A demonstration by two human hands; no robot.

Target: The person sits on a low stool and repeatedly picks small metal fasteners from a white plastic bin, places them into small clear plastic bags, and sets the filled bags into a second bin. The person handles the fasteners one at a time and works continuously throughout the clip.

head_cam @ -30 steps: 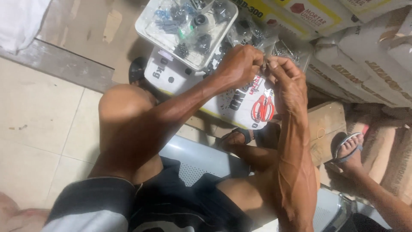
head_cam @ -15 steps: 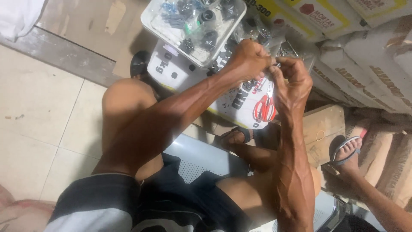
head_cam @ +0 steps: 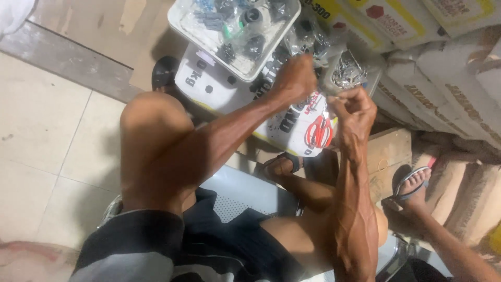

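Crowded sacks (head_cam: 449, 68) behind, left hand (head_cam: 296, 78) fisted, right hand (head_cam: 355, 110) fingers pinching unclear small part.

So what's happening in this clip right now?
A seated person holds both hands up over a white printed sack. The left hand is closed in a fist and the right hand pinches something too small to make out. Red-handled scissors lie on the sack, and a white plastic tray of small dark parts sits just beyond.
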